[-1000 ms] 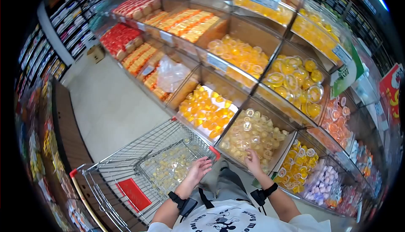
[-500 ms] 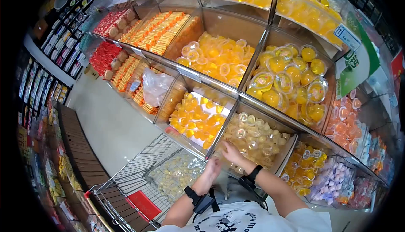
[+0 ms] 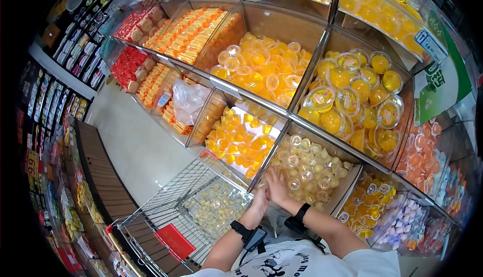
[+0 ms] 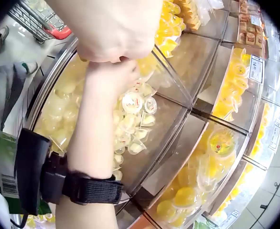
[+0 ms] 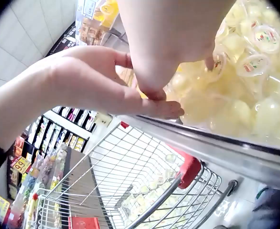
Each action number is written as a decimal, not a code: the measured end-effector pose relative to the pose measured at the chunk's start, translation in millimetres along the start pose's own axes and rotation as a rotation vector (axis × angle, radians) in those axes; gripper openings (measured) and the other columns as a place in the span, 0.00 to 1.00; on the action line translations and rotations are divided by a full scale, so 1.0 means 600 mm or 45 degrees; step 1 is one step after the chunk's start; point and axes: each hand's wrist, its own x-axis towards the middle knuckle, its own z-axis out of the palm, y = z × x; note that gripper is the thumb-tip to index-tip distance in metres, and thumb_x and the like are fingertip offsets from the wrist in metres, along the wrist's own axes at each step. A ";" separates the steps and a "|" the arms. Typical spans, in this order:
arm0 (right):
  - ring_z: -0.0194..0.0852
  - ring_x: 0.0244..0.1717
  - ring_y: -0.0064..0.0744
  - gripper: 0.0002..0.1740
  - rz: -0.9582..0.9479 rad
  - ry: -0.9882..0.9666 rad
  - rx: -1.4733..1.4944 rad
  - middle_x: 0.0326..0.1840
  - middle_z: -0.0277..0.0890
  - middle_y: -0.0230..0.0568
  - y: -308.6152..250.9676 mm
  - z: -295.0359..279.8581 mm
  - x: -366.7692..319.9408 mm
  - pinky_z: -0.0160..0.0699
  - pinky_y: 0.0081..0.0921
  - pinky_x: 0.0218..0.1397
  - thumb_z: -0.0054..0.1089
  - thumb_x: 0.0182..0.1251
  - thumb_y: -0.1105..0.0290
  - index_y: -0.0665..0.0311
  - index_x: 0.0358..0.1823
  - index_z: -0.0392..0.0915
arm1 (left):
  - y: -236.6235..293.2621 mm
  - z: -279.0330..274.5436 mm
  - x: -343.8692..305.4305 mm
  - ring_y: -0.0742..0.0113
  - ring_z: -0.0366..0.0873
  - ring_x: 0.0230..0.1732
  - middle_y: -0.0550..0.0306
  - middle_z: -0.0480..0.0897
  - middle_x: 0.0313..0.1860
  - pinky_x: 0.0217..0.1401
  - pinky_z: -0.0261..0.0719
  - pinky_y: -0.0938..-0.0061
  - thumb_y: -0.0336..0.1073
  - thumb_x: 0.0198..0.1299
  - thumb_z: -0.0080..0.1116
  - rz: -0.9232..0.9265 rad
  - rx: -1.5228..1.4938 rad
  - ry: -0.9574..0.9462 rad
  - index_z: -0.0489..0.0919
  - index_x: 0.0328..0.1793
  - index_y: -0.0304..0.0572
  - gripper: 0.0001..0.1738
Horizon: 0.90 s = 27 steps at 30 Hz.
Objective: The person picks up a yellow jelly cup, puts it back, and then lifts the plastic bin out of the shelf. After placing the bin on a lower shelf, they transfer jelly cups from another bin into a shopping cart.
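Note:
My left hand (image 3: pixel 259 201) and right hand (image 3: pixel 276 186) meet at the front edge of a bin of pale jelly cups (image 3: pixel 314 164). In the right wrist view, the left hand (image 5: pixel 90 78) reaches in from the left, its long fingers straight under the right hand (image 5: pixel 166 43). The right fingertips spread apart, one near the jelly cups (image 5: pixel 254 64). Nothing shows held in either hand. From the left wrist view, the left hand (image 4: pixel 123 31) covers part of the right hand (image 4: pixel 109 78). Each wrist wears a black strap.
A shopping cart (image 3: pixel 146 216) stands at left, with pale jelly cups in clear wrapping (image 3: pixel 214 204) inside. Neighbouring bins hold orange jelly cups (image 3: pixel 236 141), large yellow jelly cups (image 3: pixel 347 93) and lilac sweets (image 3: pixel 402 216). Clear dividers separate them. A plastic bag (image 3: pixel 188 101) lies on wrapped snacks.
My hands have come together: the left moved right from over the cart's edge, and the right moved left from over the pale jelly cups. The view shifted closer to the bins.

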 end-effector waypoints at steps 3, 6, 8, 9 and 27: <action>0.50 0.51 0.51 0.29 0.225 0.133 0.456 0.52 0.49 0.50 0.022 0.001 0.016 0.55 0.38 0.52 0.53 0.36 0.71 0.65 0.45 0.58 | 0.019 0.029 -0.048 0.66 0.69 0.34 0.57 0.70 0.34 0.37 0.67 0.74 0.35 0.50 0.39 0.042 0.032 0.124 0.65 0.40 0.43 0.11; 0.57 0.46 0.47 0.24 0.249 0.193 0.625 0.45 0.55 0.49 0.037 -0.003 0.019 0.63 0.32 0.45 0.54 0.41 0.69 0.63 0.43 0.59 | 0.034 0.011 -0.039 0.65 0.69 0.35 0.58 0.69 0.36 0.38 0.67 0.70 0.36 0.51 0.38 -0.107 0.031 0.033 0.61 0.45 0.43 0.14; 0.59 0.44 0.45 0.23 0.257 0.169 0.650 0.43 0.58 0.49 0.041 -0.006 0.021 0.64 0.32 0.43 0.53 0.42 0.67 0.62 0.43 0.60 | 0.040 0.016 -0.040 0.63 0.68 0.37 0.59 0.69 0.38 0.39 0.67 0.67 0.36 0.52 0.37 -0.121 -0.044 -0.060 0.60 0.46 0.43 0.14; 0.60 0.44 0.45 0.22 0.298 0.144 0.679 0.42 0.59 0.49 0.042 -0.007 0.024 0.64 0.31 0.43 0.53 0.43 0.67 0.62 0.42 0.61 | 0.042 0.019 -0.039 0.62 0.68 0.37 0.58 0.69 0.38 0.39 0.67 0.66 0.36 0.53 0.36 -0.131 -0.025 -0.069 0.61 0.46 0.43 0.14; 0.63 0.44 0.25 0.15 0.457 -0.333 1.466 0.47 0.63 0.37 0.080 0.041 -0.003 0.62 0.19 0.46 0.52 0.51 0.65 0.66 0.39 0.69 | 0.061 0.011 -0.023 0.64 0.63 0.46 0.57 0.64 0.46 0.44 0.64 0.62 0.40 0.53 0.37 -0.338 0.081 -0.400 0.60 0.46 0.47 0.14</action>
